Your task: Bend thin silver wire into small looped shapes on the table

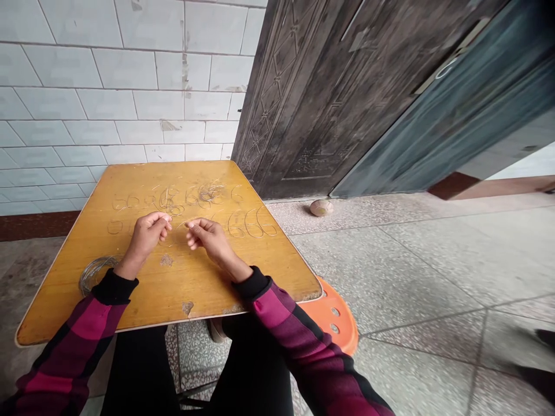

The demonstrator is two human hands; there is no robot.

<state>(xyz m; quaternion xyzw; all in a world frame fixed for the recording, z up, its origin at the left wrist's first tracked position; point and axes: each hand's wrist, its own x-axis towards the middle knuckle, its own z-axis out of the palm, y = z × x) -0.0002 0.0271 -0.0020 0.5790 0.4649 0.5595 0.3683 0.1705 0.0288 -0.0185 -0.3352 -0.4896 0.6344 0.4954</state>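
Yellow wooden desk [65,300]: 2 rows of wire loops [254,224] toward far edge; wire coil [96,273] at left edge. Right hand [208,242] pinches thin wire [195,221]; left hand [150,234] pinched, contents too fine to tell.

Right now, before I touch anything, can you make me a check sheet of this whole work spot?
surface: yellow table, chipped in spots.
job's things: wire loops in two rows on the table; wire coil at its left edge.
clutter: loose wire bits among the loops.
grippers: left hand and right hand pinched over the table; any wire in them is too thin to tell.
cables: nothing seen.
surroundings: tiled wall behind, dark door to the right, orange stool by the table, small round tan thing on the stone floor.
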